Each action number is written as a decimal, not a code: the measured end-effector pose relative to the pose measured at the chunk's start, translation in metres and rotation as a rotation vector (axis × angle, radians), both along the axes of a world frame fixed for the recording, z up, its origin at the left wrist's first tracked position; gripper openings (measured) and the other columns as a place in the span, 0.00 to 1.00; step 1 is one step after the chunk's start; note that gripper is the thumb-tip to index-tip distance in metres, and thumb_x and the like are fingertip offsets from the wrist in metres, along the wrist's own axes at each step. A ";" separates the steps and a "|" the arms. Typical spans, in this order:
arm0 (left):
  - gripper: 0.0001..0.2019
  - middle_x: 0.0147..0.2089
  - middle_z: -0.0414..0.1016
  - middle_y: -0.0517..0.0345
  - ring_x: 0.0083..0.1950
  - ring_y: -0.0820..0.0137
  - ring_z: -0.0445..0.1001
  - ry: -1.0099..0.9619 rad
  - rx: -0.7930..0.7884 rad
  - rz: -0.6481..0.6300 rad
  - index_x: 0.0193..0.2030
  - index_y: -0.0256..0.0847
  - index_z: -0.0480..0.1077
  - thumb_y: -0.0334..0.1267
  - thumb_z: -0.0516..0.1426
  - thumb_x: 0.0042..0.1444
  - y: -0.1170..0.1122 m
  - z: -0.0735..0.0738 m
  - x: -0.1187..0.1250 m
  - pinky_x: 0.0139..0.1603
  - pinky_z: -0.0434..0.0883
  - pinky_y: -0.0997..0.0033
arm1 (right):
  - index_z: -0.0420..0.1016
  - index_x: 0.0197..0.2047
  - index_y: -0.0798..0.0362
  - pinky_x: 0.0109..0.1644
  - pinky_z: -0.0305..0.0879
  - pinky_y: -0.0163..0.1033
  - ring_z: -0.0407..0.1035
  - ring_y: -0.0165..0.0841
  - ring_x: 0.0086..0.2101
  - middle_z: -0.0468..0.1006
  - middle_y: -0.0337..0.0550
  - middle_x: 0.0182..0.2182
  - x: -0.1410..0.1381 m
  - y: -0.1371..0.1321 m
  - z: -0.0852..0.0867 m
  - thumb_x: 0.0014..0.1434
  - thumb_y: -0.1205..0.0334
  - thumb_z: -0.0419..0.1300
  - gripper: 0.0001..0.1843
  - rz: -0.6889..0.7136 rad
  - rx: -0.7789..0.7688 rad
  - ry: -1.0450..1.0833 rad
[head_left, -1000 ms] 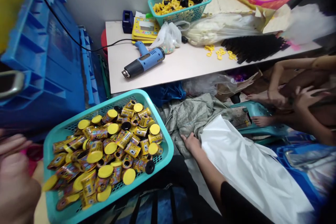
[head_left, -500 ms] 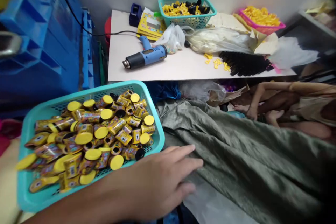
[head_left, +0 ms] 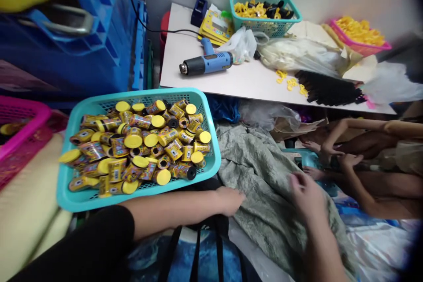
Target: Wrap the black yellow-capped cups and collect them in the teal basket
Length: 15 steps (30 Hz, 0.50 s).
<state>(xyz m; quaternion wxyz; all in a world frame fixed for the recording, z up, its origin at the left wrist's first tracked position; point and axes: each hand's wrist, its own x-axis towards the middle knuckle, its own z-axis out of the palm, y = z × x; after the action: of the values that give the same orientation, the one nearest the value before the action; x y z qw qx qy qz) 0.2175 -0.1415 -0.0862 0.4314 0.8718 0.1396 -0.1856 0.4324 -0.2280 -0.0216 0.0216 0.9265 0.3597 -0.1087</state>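
Left hand (head_left: 229, 200) is resting flat, fingers together, on crumpled grey-green cloth (head_left: 261, 167), a teal plastic basket (head_left: 99, 200) just beyond it, while I'm seeing my right hand (head_left: 306, 194) blurring nearby, its grip untellable.

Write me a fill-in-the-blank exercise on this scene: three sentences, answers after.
The large teal basket beside the left hand is heaped with canisters that have ____ caps.
The heat gun lying on the white table has a ____ body.
Past the right hand and the grey-green cloth, the basket of yellow parts at the table's right end is ____.
Missing words: yellow; blue; pink.
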 end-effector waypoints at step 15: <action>0.13 0.44 0.75 0.47 0.51 0.55 0.70 -0.202 0.162 0.051 0.41 0.39 0.74 0.29 0.55 0.49 0.053 -0.001 -0.056 0.54 0.66 0.54 | 0.75 0.41 0.63 0.45 0.67 0.26 0.69 0.20 0.35 0.72 0.50 0.34 -0.063 0.141 -0.029 0.64 0.42 0.47 0.30 0.374 -0.519 0.843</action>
<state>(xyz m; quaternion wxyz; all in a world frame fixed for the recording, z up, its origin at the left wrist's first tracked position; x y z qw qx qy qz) 0.1611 -0.0887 -0.0873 0.3760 0.9141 0.1323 -0.0741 0.3689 -0.0870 -0.0505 0.1227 0.6864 0.4577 -0.5516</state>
